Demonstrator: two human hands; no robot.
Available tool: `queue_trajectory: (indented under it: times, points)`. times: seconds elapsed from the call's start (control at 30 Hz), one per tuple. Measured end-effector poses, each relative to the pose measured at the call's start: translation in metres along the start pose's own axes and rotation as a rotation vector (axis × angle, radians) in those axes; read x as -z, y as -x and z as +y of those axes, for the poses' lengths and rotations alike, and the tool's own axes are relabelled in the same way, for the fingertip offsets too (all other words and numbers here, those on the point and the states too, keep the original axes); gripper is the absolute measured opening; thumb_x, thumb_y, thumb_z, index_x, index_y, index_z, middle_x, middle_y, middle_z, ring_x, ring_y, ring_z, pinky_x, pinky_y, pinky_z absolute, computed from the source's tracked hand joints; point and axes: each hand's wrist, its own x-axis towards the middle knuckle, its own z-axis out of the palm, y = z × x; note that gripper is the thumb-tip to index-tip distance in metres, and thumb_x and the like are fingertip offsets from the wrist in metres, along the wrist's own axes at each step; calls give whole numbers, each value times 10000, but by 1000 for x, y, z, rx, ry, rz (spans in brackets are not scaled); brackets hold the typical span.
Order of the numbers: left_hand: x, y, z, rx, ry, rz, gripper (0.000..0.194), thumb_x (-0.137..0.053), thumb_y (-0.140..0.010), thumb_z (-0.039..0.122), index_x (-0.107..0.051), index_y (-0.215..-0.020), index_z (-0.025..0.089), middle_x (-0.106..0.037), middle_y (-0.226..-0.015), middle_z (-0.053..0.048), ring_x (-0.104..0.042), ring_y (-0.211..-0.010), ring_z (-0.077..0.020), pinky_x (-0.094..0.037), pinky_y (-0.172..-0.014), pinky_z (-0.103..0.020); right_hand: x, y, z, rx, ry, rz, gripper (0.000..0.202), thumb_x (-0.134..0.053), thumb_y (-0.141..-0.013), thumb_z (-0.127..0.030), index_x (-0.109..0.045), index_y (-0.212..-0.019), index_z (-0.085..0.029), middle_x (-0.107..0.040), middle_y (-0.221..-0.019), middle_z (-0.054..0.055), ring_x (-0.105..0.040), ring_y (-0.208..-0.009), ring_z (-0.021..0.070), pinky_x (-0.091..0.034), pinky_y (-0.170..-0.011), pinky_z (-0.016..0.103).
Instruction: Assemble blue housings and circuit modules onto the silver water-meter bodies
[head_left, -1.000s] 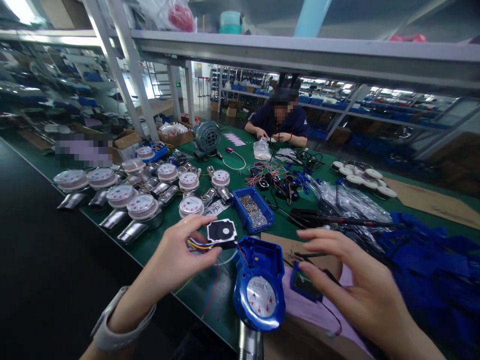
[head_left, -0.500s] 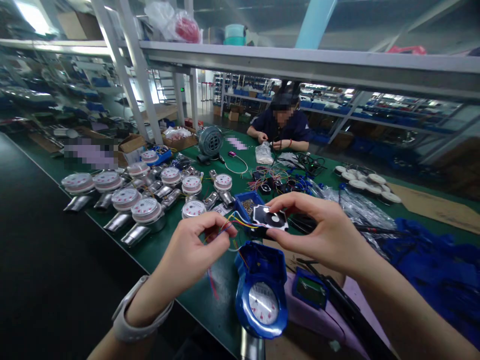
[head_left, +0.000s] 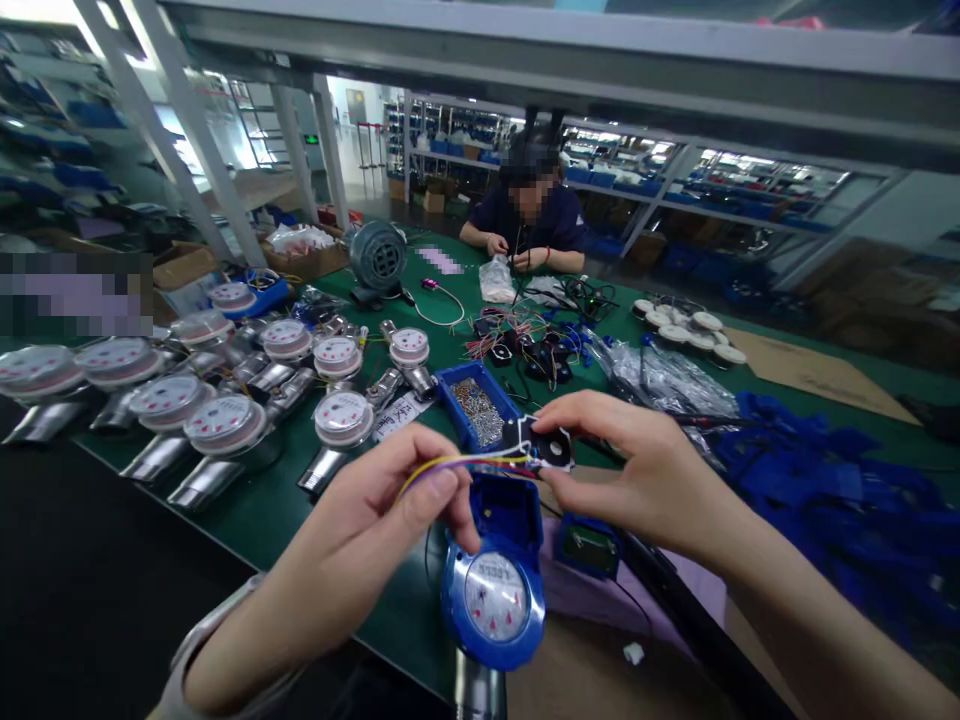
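A black module with white edges [head_left: 556, 450] is pinched between the thumb and fingers of my right hand [head_left: 622, 450]. Yellow, white, red and purple wires [head_left: 480, 460] run left from it into my left hand [head_left: 405, 500], which is closed on them. Below both hands lies a blue-cased meter [head_left: 493, 600] with a round dial, its upper compartment uncovered. A small blue-framed screen unit [head_left: 589, 548] rests just right of the meter. Behind the module is a blue box of screws [head_left: 476, 408].
Several round-dial meters with metal pipes [head_left: 225, 425] cover the left side. A dark blower [head_left: 377, 257], loose wired parts [head_left: 525, 345] and plastic bags [head_left: 660, 375] lie farther back. Blue bags [head_left: 810, 510] are at right. A person [head_left: 529, 215] works across the table.
The view has shifted right and down. The module is turned in my right hand, and the wires are now drawn straighter into my left hand.
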Motion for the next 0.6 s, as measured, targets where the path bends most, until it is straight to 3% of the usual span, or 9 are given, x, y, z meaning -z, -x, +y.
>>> queue_trajectory:
  times: [0.2,0.27,0.33,0.4,0.47,0.5,0.53,0.6]
  points:
    - [20,27,-8,234,-354,-329,148,-507,-865,262,-647,-824,235,-660,-737,22,-614,-675,-115,-457,-630,-200,-32,31,12,-12,-95,-210,298,-627,-774,-173,-636,-1072,-171,-640,-1034,91,-626,-912,186,-536,-778,310]
    - [32,29,-15,317,-362,-414,131,-528,-850,280,-655,-850,246,-667,-779,13,-616,-723,-129,-460,-674,-221,-40,37,15,-29,-73,-250,299,-634,-775,-179,-646,-1074,-175,-640,-1042,94,-628,-914,198,-542,-775,331]
    - [48,26,-31,372,-223,-468,155,-600,-796,366,-664,-860,240,-669,-857,-18,-618,-802,-172,-474,-734,-271,-46,40,17,-36,-60,-270,304,-635,-782,-189,-646,-1085,-182,-637,-1064,96,-628,-928,209,-543,-783,351]
    - [63,18,-56,377,25,-398,303,-646,-719,498,-664,-822,213,-651,-922,-60,-606,-853,-219,-485,-758,-329,-48,40,19,-33,-50,-269,297,-627,-792,-198,-647,-1087,-180,-634,-1076,100,-628,-938,216,-545,-784,363]
    - [72,8,-88,408,233,-54,352,-527,-795,535,-611,-734,198,-625,-818,-47,-591,-753,-181,-483,-672,-303,-49,38,20,-20,-43,-265,278,-623,-796,-200,-654,-1070,-174,-639,-1068,101,-633,-929,217,-550,-772,362]
    - [72,2,-103,473,238,50,311,-535,-810,487,-593,-734,191,-620,-803,-37,-583,-752,-162,-474,-679,-284,-49,37,21,-15,-41,-264,269,-623,-794,-197,-658,-1060,-174,-643,-1062,100,-636,-924,215,-552,-769,358]
    - [69,-4,-117,533,209,92,253,-579,-799,435,-593,-784,182,-626,-835,-40,-587,-787,-160,-467,-708,-280,-49,36,21,-12,-40,-266,264,-625,-791,-193,-661,-1051,-176,-645,-1058,98,-637,-922,213,-554,-769,353]
    - [55,-15,-136,590,219,47,240,-632,-773,386,-588,-869,170,-628,-874,-40,-587,-814,-159,-456,-742,-286,-50,36,21,-5,-39,-267,265,-633,-782,-188,-664,-1045,-178,-649,-1056,96,-640,-921,211,-556,-773,349]
